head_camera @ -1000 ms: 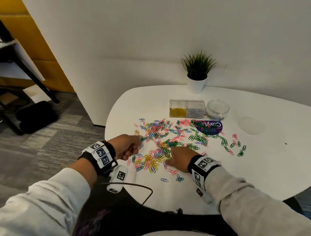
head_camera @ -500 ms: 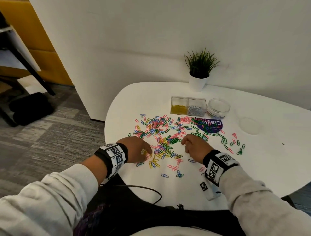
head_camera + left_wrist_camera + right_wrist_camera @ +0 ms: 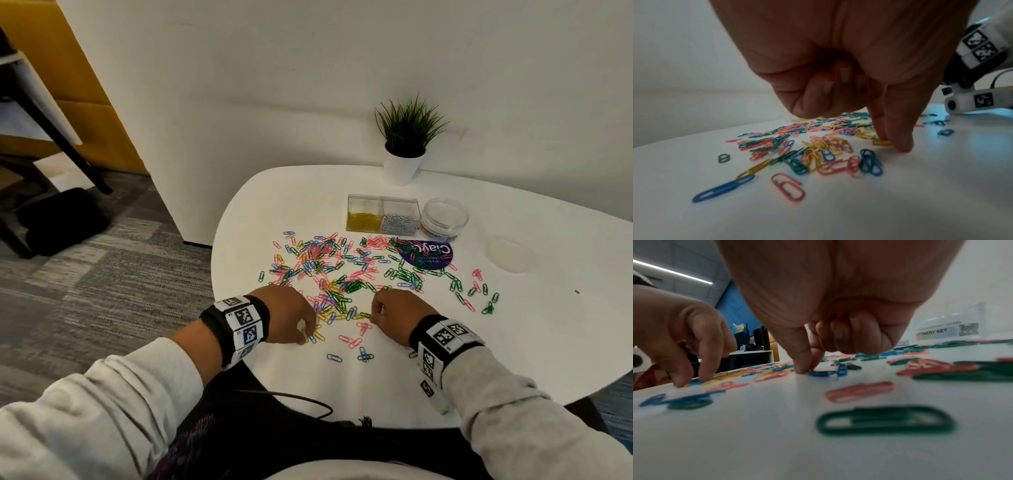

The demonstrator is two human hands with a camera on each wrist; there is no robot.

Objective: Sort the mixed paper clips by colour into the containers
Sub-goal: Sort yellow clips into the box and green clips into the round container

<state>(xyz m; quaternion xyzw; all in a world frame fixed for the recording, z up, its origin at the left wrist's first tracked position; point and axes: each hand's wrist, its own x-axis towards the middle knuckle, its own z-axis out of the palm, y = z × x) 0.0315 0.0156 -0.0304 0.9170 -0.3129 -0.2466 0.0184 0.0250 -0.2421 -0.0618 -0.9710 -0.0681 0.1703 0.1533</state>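
Observation:
A mixed pile of paper clips [image 3: 342, 274] in pink, green, blue and yellow is spread over the white table [image 3: 513, 342]. My left hand [image 3: 305, 338] is at the pile's near left edge. In the left wrist view its thumb and forefinger pinch a yellow clip [image 3: 880, 142] lying on the table, and the other fingers are curled in. My right hand [image 3: 371, 317] is at the near middle of the pile. Its thumb and forefinger tips [image 3: 801, 368] meet on a clip beside a blue clip [image 3: 822, 374]. I cannot tell the pinched clip's colour.
At the back stands a clear two-part box, with yellow clips [image 3: 363, 221] on the left and silver clips [image 3: 400, 222] on the right. Beside it is a round clear tub [image 3: 443, 219]. A purple disc [image 3: 428, 253], a clear lid [image 3: 510, 255] and a potted plant [image 3: 407, 137] are nearby.
My left hand has moved right onto the pile's near edge and lowered its fingertips to the table. My right hand has moved away from me toward the pile's middle.

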